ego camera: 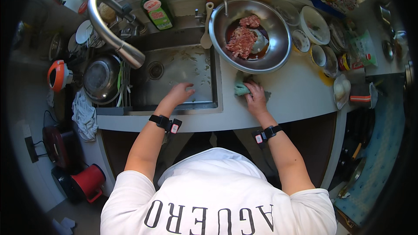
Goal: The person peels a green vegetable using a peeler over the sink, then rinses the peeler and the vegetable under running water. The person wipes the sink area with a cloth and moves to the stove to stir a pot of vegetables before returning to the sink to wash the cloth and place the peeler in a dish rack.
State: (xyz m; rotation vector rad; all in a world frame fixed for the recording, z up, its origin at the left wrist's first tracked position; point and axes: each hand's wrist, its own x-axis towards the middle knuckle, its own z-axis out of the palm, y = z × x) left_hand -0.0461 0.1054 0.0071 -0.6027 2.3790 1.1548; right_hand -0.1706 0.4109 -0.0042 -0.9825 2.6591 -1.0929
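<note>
My right hand [256, 98] grips a crumpled green cloth [241, 89] on the white countertop [294, 94], just below a large stainless steel bowl [281, 50]. Raw minced meat [241, 41] lies in that bowl with dark liquid around it. Over the near part of the stainless steel sink [176, 68] is my left hand [179, 93], its fingers apart and nothing in them. Food scraps are scattered on the sink floor, and a round drain [155, 70] is at its left. A pale spatula or spoon [206, 39] rests between sink and bowl.
A curved metal faucet [111, 36] arches over the sink's left side. Behind it stands a green pump bottle [158, 9]. An upturned metal pan [102, 78] leans at the left. Bowls [314, 25], dishes and a bag of eggs or similar white items [342, 91] crowd the right side.
</note>
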